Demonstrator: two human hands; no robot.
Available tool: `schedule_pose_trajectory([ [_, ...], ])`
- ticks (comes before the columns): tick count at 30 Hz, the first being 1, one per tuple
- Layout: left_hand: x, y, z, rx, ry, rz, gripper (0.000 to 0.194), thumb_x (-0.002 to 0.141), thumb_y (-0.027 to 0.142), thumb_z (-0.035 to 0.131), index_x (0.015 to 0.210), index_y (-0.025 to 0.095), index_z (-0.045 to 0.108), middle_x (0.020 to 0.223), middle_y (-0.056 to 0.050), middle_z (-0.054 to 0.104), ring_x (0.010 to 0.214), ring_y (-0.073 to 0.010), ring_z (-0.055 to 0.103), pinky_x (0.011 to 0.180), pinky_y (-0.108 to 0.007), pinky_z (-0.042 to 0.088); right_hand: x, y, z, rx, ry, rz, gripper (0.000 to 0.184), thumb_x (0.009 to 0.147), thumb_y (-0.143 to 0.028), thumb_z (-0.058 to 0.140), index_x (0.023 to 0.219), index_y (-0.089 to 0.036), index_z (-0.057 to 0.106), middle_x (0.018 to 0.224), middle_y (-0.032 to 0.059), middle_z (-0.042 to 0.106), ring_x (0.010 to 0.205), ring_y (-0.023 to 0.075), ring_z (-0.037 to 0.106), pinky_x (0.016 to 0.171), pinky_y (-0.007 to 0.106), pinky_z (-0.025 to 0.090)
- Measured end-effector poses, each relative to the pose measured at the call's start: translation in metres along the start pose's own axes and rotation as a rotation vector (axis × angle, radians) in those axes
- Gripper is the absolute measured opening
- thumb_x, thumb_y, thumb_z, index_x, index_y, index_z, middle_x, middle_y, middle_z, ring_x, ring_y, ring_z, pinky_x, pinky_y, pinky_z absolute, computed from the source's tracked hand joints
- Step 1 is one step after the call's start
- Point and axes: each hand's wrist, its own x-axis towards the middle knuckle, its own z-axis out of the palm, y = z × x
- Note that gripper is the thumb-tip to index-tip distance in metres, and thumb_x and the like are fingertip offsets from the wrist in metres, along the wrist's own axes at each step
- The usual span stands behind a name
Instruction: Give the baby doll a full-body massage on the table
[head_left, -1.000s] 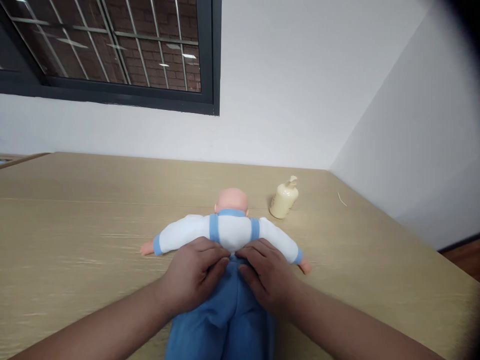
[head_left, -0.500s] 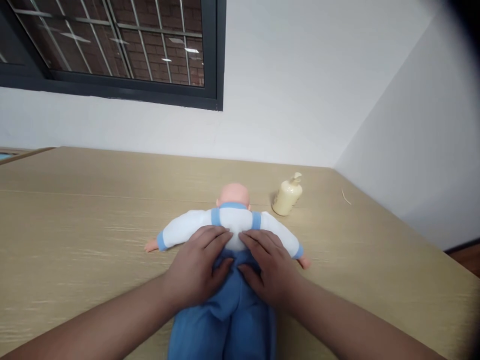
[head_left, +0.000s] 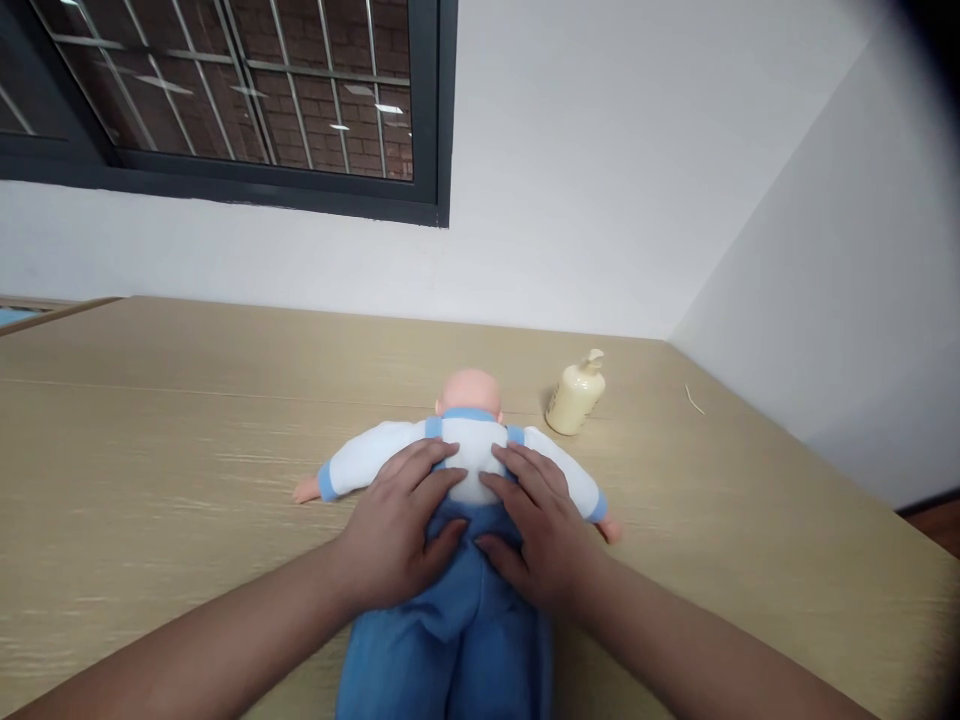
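Note:
A baby doll [head_left: 471, 455] lies face down on the wooden table, its bald head pointing away from me and its arms spread to both sides. It wears a white top with light blue straps and cuffs, and blue trousers. My left hand [head_left: 405, 525] rests on the left side of the doll's back, fingers extended and slightly apart. Mirroring it, my right hand [head_left: 544, 530] lies on the right side of the back with its fingers spread. Both thumbs touch the waist of the trousers. The doll's feet are out of view.
A cream pump bottle [head_left: 575, 397] stands on the table [head_left: 187, 420] beyond the doll's right shoulder. Farther right lies a thin pale strip [head_left: 694, 400]. White walls [head_left: 570, 200] border the table at the back and right, with a dark-framed barred window [head_left: 442, 120] above.
My fingers have spread farther apart, the upper ones reaching a little higher on the doll's back. The hands stay in the same place. The view has shifted very slightly.

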Motion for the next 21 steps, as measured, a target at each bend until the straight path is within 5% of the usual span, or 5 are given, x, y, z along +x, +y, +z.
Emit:
schedule_pose_trajectory([
  [5,-0.002,-0.003,0.003,0.013,-0.043,-0.019,0.064,0.089,0.026,0.061,0.147,0.012,0.040,0.149,-0.019,0.046,0.140,-0.0342,0.040,0.116,-0.055,0.036,0.003,0.003,-0.001,-0.033,-0.098,0.009,0.076,0.093,-0.045,0.058,0.155,-0.010,0.031,0.160,0.0190,0.036,0.147,0.0360,0.031,0.119,0.061,0.027],
  [15,0.009,-0.006,-0.002,-0.070,-0.148,-0.066,0.047,0.082,0.031,0.068,0.126,0.017,0.060,0.128,-0.014,0.063,0.122,-0.0324,0.056,0.108,-0.054,0.044,0.012,0.001,-0.009,0.054,-0.121,0.065,0.057,0.086,-0.046,0.065,0.135,-0.018,0.058,0.137,0.0135,0.062,0.129,0.0341,0.052,0.116,0.060,0.028],
  [21,0.004,-0.007,0.002,0.019,-0.085,-0.015,0.065,0.082,0.027,0.066,0.142,0.013,0.044,0.153,-0.020,0.042,0.147,-0.0387,0.030,0.119,-0.063,0.026,0.010,0.005,-0.002,0.002,-0.107,0.037,0.086,0.082,-0.044,0.065,0.154,-0.013,0.031,0.161,0.0192,0.034,0.151,0.0384,0.024,0.120,0.067,0.018],
])
